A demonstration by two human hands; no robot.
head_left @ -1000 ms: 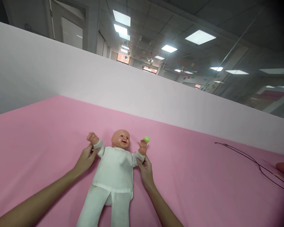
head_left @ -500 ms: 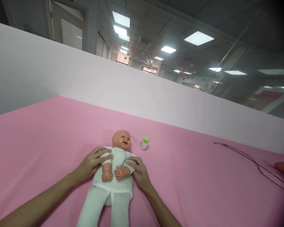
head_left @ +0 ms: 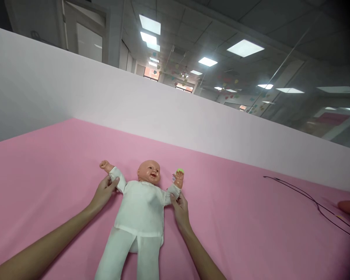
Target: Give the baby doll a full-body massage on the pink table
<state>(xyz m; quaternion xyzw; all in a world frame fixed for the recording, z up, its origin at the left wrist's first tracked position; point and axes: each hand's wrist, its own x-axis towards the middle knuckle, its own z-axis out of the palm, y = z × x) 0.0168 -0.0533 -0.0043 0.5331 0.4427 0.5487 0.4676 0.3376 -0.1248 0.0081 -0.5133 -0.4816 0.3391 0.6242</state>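
The doll is lying face-up at six o'clock on the pink surface. From its chest, the left hand is pinching one sleeve at ten o'clock; the right hand is pinching the cuff at one. Beyond, a bottle is resting, partly hidden. Caution: wide swings are risking bottle knocks; loose pinches, slipping fabric.

Doll: was bald, with an open-mouthed smile
Clothes: were a white top and white trousers
Pose: was face up, arms spread and raised either side of its head, legs slightly parted
Place: was on the pink surface
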